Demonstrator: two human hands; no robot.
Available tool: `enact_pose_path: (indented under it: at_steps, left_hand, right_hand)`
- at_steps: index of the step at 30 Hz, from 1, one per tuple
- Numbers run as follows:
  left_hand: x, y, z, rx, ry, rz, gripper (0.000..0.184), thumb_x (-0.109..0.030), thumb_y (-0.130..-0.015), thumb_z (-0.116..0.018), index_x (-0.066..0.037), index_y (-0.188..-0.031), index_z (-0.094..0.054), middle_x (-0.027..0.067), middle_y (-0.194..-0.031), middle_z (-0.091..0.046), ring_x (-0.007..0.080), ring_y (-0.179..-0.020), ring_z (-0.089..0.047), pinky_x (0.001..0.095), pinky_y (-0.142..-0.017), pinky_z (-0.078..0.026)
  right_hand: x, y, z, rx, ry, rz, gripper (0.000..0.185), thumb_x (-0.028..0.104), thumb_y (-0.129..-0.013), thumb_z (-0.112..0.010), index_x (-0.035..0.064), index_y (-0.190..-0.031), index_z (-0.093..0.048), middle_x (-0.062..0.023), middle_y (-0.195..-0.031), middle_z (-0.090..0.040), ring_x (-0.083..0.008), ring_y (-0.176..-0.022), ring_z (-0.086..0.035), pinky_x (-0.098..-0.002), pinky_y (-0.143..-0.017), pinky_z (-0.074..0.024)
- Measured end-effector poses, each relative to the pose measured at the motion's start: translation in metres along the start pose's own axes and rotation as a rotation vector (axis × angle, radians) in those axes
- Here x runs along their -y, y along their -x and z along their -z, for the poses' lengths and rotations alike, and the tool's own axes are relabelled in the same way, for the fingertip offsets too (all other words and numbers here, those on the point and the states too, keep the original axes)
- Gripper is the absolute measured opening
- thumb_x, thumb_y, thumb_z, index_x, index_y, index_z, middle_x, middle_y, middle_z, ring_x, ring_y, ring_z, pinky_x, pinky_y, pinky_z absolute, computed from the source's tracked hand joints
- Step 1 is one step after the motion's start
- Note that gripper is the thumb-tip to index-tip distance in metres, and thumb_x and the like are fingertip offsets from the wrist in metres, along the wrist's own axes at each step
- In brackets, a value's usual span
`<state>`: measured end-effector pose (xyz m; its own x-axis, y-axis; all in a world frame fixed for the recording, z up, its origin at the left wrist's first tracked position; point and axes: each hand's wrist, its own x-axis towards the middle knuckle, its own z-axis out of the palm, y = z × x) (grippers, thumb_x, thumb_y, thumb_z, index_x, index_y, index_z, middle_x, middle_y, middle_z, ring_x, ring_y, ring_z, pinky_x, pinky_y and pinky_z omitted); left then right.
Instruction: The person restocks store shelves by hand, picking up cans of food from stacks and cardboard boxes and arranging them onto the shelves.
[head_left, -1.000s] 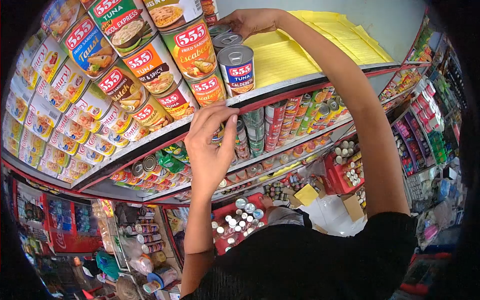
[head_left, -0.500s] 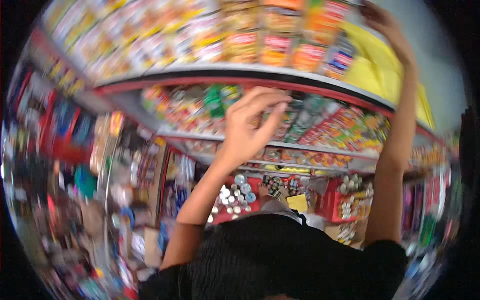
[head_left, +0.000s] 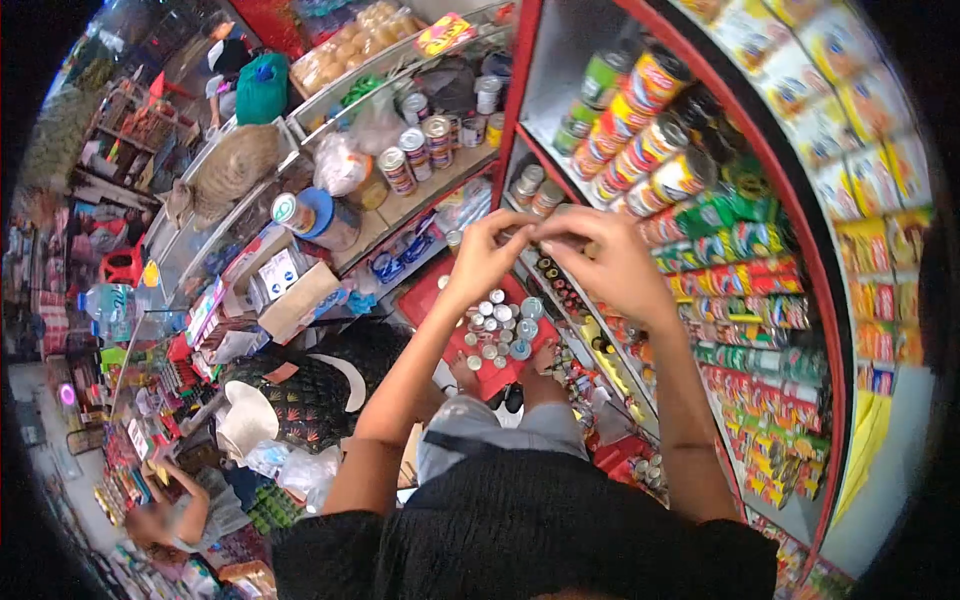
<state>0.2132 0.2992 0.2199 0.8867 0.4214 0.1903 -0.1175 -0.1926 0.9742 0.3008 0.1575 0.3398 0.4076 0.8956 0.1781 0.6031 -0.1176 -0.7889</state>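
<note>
Right now, both of your hands are raised in front of your chest, fingers curled and bent inward. Your left hand (head_left: 490, 258) and right hand (head_left: 615, 262) are brought close, with their fingertips beside each other; you can't be told from this view whether they touch or pinch something small. Nearest to them, just past the fingertips, stand a few small cans (head_left: 548, 197) at the end of a shelf. Lower down, between your forearms as you look, a red tray (head_left: 424, 297) holds many loose cans (head_left: 502, 312), lids facing up, close to your bare feet. On your right, slanting shelves carry rows of bright cans (head_left: 655, 82), and a yellow sheet (head_left: 865, 450) lies along the upper one. To your left, three striped cans (head_left: 397, 172) stand on a wooden surface (head_left: 372, 222), near a jar with a blue lid (head_left: 318, 208). A cat (head_left: 240, 162) lies beyond, and a cardboard box (head_left: 300, 300) sits nearer you. Another person (head_left: 195, 505) is at far lower left, arms raised.
</note>
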Motion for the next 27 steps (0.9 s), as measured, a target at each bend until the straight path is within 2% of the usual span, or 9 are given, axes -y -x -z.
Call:
enact_pose_path:
  at_steps: [2,4,7,9,12,16,21,24,27]
  left_hand:
    - [0.019,0.004,0.027,-0.049,-0.016,0.211,0.019,-0.013,-0.084,-0.060,0.001,-0.096,-0.066,0.0104,-0.088,-0.066,0.0149,-0.079,-0.062,0.0274,-0.072,-0.048]
    - [0.043,0.004,0.046,-0.157,0.022,0.181,0.018,-0.012,-0.084,-0.060,0.002,-0.095,-0.065,0.0108,-0.086,-0.065,0.0146,-0.076,-0.061,0.0278,-0.071,-0.048]
    - [0.067,-0.001,0.077,-0.214,-0.151,0.215,0.018,-0.009,-0.086,-0.058,0.001,-0.099,-0.064,0.0069,-0.090,-0.064,0.0116,-0.079,-0.059,0.0262,-0.074,-0.047]
    - [0.081,-0.010,0.095,-0.259,-0.185,0.239,0.019,-0.008,-0.085,-0.058,-0.001,-0.101,-0.065,0.0092,-0.093,-0.066,0.0136,-0.081,-0.060,0.0271,-0.074,-0.047]
    - [0.103,-0.030,0.120,-0.322,-0.322,0.105,0.021,-0.007,-0.084,-0.058,0.000,-0.102,-0.063,0.0104,-0.093,-0.066,0.0147,-0.080,-0.062,0.0279,-0.074,-0.049]
    - [0.112,-0.070,0.144,-0.321,-0.444,0.105,0.023,-0.006,-0.082,-0.059,0.000,-0.105,-0.062,0.0139,-0.096,-0.065,0.0175,-0.085,-0.064,0.0302,-0.077,-0.049]
    - [0.133,-0.148,0.167,-0.329,-0.742,-0.144,0.030,-0.010,-0.080,-0.059,-0.002,-0.110,-0.059,0.0189,-0.097,-0.063,0.0309,-0.085,-0.064,0.0374,-0.076,-0.050]
    - [0.154,-0.187,0.175,-0.263,-1.004,-0.200,0.034,-0.012,-0.078,-0.059,-0.002,-0.110,-0.057,0.0230,-0.094,-0.062,0.0376,-0.082,-0.062,0.0424,-0.073,-0.051]
    - [0.168,-0.216,0.178,-0.128,-1.176,-0.139,0.035,-0.014,-0.076,-0.061,0.000,-0.108,-0.056,0.0243,-0.088,-0.062,0.0403,-0.078,-0.062,0.0452,-0.070,-0.052]
  right_hand:
    - [-0.044,-0.049,-0.039,0.053,-0.143,-0.149,0.016,0.011,-0.085,-0.062,-0.0015,-0.094,-0.064,-0.0066,-0.086,-0.065,-0.0090,-0.080,-0.059,-0.0262,-0.070,-0.0474]
    - [-0.101,-0.113,-0.076,-0.007,-0.100,-0.085,0.019,0.015,-0.085,-0.062,-0.0008,-0.095,-0.064,-0.0083,-0.085,-0.065,-0.0103,-0.079,-0.059,-0.0271,-0.071,-0.0475]
    - [-0.185,-0.218,-0.128,-0.395,0.244,0.081,0.041,0.029,-0.077,-0.068,-0.0031,-0.102,-0.060,-0.0213,-0.098,-0.061,-0.0356,-0.094,-0.058,-0.0404,-0.084,-0.0450]
    - [-0.203,-0.265,-0.150,-0.382,0.457,0.007,0.072,0.041,-0.074,-0.070,-0.0049,-0.123,-0.046,-0.0238,-0.124,-0.050,-0.0393,-0.114,-0.047,-0.0436,-0.097,-0.0377]
    - [-0.229,-0.298,-0.176,-0.376,0.687,-0.102,0.075,0.042,-0.074,-0.069,-0.0033,-0.127,-0.042,-0.0237,-0.133,-0.040,-0.0397,-0.119,-0.042,-0.0536,-0.093,-0.0366]
    - [-0.260,-0.307,-0.175,-0.419,0.554,-0.052,0.044,0.030,-0.083,-0.057,0.0027,-0.118,-0.056,-0.0174,-0.124,-0.054,-0.0359,-0.121,-0.043,-0.0558,-0.097,-0.0313]
    - [-0.228,-0.303,-0.138,-0.979,0.000,0.082,0.024,0.011,-0.083,-0.050,0.0001,-0.097,-0.065,-0.0210,-0.090,-0.065,-0.0364,-0.082,-0.063,-0.0390,-0.079,-0.0468]
    - [-0.203,-0.297,-0.107,-0.960,-0.135,0.025,0.047,-0.006,-0.080,-0.056,-0.0018,-0.125,-0.048,-0.0215,-0.125,-0.052,-0.0342,-0.111,-0.054,-0.0388,-0.091,-0.0453]
    - [-0.207,-0.309,-0.102,-1.040,0.358,0.443,0.054,-0.010,-0.072,-0.049,0.0027,-0.125,-0.051,-0.0183,-0.125,-0.052,-0.0367,-0.120,-0.044,-0.0443,-0.101,-0.0344]
